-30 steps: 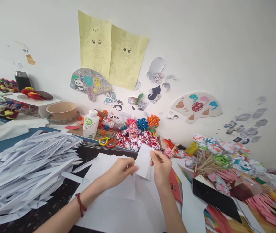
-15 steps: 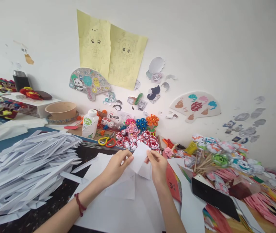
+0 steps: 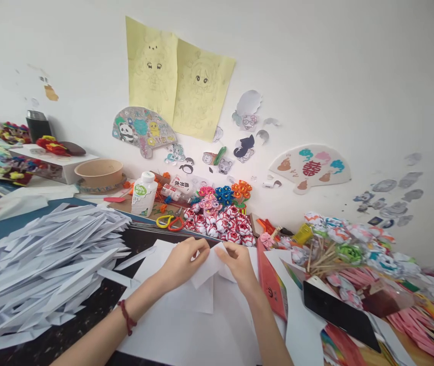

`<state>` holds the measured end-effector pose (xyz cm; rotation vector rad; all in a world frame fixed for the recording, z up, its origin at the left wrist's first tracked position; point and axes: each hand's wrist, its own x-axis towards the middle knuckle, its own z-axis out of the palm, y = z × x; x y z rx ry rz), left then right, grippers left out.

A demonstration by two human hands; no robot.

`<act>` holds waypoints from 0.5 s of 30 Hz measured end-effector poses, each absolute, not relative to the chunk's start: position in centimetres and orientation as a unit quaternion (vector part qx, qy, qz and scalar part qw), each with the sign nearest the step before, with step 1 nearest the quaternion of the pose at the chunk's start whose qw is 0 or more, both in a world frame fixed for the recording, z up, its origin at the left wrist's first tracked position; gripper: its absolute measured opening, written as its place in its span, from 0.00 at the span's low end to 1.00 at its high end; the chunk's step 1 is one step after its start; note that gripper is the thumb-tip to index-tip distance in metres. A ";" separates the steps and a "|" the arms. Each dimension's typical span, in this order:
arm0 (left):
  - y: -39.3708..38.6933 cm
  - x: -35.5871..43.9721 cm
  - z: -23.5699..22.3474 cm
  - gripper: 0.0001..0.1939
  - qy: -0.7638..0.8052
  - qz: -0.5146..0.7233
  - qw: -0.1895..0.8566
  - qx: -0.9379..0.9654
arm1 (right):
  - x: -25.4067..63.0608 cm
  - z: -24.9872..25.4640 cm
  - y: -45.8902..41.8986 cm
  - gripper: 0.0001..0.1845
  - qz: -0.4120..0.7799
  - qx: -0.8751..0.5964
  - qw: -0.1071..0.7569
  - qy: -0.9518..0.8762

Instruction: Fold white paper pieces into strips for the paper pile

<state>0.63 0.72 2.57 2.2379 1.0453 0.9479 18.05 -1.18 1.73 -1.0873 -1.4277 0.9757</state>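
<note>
My left hand (image 3: 181, 263) and my right hand (image 3: 236, 263) both pinch a small white sheet of paper (image 3: 209, 268) low over larger white sheets (image 3: 186, 325) on the table. The fingertips meet near the paper's top edge, and the paper is bent down into a fold between them. A red cord bracelet (image 3: 127, 317) is on my left wrist.
A big pile of folded white paper strips (image 3: 41, 259) lies left. Behind my hands are red-and-white paper flowers (image 3: 219, 223), scissors (image 3: 169, 221) and a white bottle (image 3: 143, 193). Right are a black phone (image 3: 339, 312), a red booklet (image 3: 270, 279) and flowers on sticks (image 3: 339, 244).
The paper, held upright in front of me a second ago, has been brought down toward the table and folded over; both hands moved lower and closer together.
</note>
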 end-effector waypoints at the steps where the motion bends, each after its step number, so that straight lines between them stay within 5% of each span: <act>1: 0.7 0.7 2.5 0.10 0.385 0.350 0.245 0.818 | 18.0 1.7 -1.2 0.13 0.403 -0.451 0.519 -0.604; 15: 0.9 1.2 1.8 0.10 0.395 0.386 0.303 0.777 | 16.1 1.4 -2.4 0.11 0.079 -0.460 0.530 -0.708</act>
